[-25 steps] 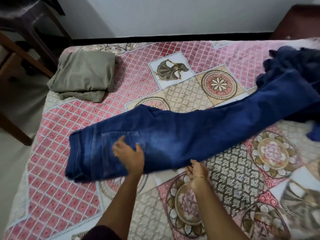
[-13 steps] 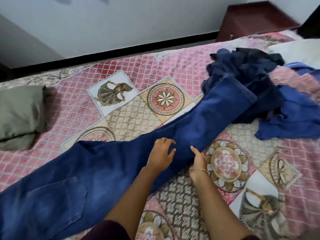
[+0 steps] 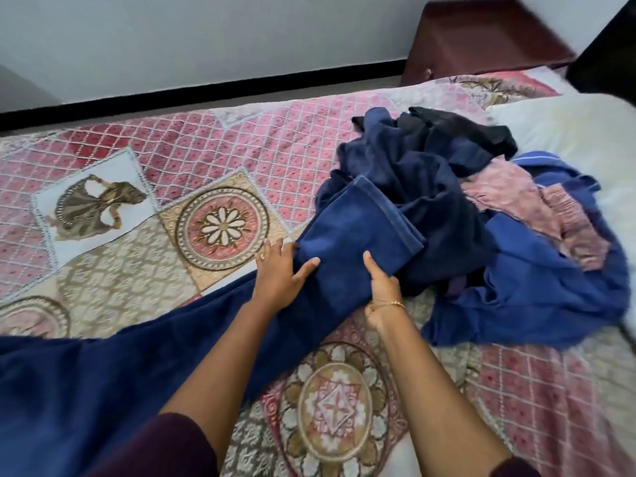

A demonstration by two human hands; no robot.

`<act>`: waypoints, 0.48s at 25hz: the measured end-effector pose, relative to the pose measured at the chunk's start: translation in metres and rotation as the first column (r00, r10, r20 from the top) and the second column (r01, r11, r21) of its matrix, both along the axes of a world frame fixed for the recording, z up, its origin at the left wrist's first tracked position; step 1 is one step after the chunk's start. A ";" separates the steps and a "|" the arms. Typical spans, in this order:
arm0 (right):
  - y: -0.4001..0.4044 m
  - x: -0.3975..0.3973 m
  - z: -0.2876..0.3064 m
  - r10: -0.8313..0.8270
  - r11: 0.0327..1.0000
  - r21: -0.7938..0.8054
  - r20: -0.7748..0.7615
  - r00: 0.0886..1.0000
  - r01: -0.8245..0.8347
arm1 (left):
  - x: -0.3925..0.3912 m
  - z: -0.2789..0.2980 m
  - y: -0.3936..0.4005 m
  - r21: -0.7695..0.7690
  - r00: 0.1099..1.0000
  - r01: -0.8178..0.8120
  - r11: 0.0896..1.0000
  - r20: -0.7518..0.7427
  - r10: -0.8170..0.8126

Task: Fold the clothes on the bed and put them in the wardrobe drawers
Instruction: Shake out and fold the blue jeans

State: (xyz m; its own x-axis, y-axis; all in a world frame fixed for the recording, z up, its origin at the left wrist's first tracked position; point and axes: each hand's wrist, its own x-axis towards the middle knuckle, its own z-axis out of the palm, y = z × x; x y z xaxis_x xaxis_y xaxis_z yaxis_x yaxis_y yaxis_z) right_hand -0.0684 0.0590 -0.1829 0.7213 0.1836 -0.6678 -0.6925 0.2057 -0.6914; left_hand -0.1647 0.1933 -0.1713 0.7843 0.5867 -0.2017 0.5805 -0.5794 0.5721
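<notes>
**Two hands reached the hem end of the jeans**

Both hands had travelled along the jeans (image 3: 206, 339), from the pocket and waist area a second earlier to the lower leg now. The left hand (image 3: 280, 278) lay on the far edge of the leg, its fingers spread and nearly straight, the thumb resting on the denim; it pressed but did not grip. The right hand (image 3: 382, 285) was at the near edge with its thumb on top of the cloth. Its fingers seemed tucked under the edge, so it probably held the leg in a pinch, but they were hidden and I could not be sure. A thin gold bracelet (image 3: 389, 305) sat on this wrist.

In my judgement this meant the smoothing was finished and the next step was to bring the hem (image 3: 392, 215) back toward the waist for the fold.

The jeans were thick dark blue denim, long and flat, with a stitched hem resting against the pile of unfolded clothes (image 3: 481, 208). That pile was soft and crumpled: dark navy cloth, something black, a pink printed piece. Everything lay on the bed cover (image 3: 206, 142), a quilted patchwork with pink diamond lattice and round flower medallions. A white pillow (image 3: 578, 132) and a dark wooden nightstand (image 3: 481, 36) stood further away.
</notes>
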 end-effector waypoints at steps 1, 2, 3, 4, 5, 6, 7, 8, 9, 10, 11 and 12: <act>-0.003 0.003 0.005 0.042 0.995 -0.090 0.031 0.999 -0.039 | 0.009 0.000 -0.002 -0.039 1.000 -0.003 0.999 -0.013 0.003; -0.007 0.004 0.011 0.094 0.985 -0.153 0.046 0.995 -0.086 | 0.018 0.001 -0.004 -0.095 1.000 -0.007 0.995 -0.005 0.006; -0.012 0.005 0.021 0.140 0.975 -0.185 0.065 0.988 -0.126 | 0.026 0.003 -0.006 -0.171 0.999 -0.020 0.985 0.027 0.025; -0.020 0.006 0.031 0.176 0.965 -0.215 0.102 0.979 -0.151 | 0.033 0.007 -0.010 -0.251 0.995 -0.056 0.966 0.071 0.076; -0.026 0.006 0.043 0.201 0.960 -0.228 0.153 0.967 -0.164 | 0.038 0.011 -0.013 -0.335 0.982 -0.099 0.937 0.117 0.145; -0.032 0.005 0.055 0.224 0.957 -0.231 0.211 0.951 -0.174 | 0.042 0.016 -0.017 -0.391 0.968 -0.119 0.913 0.160 0.194; -0.040 0.003 0.066 0.225 0.961 -0.222 0.266 0.937 -0.167 | 0.046 0.021 -0.022 -0.411 0.953 -0.105 0.906 0.219 0.210; -0.048 0.000 0.075 0.207 0.967 -0.208 0.313 0.927 -0.145 | 0.050 0.029 -0.027 -0.404 0.941 -0.081 0.911 0.271 0.203; -0.053 -0.005 0.081 0.177 0.974 -0.196 0.354 0.918 -0.113 | 0.053 0.037 -0.031 -0.397 0.925 -0.046 0.917 0.330 0.190; -0.068 -0.013 0.087 0.111 0.980 -0.199 0.410 0.905 -0.030 | 0.057 0.050 -0.042 -0.378 0.911 0.020 0.926 0.388 0.138; -0.080 -0.023 0.089 0.056 0.976 -0.212 0.466 0.883 0.050 | 0.061 0.060 -0.051 -0.355 0.900 0.090 0.931 0.429 0.076; -0.088 -0.035 0.090 0.012 0.967 -0.224 0.512 0.859 0.120 | 0.066 0.067 -0.058 -0.331 0.891 0.160 0.930 0.454 0.008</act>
State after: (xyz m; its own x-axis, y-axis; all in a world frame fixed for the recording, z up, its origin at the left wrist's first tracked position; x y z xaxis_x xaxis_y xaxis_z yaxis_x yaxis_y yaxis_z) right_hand -0.1039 -0.0286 -0.0932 0.9741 0.0163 -0.2255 -0.2257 0.0151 -0.9741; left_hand -0.0983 0.1353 -0.1041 0.8786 0.4775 -0.0052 0.1815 -0.3238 0.9286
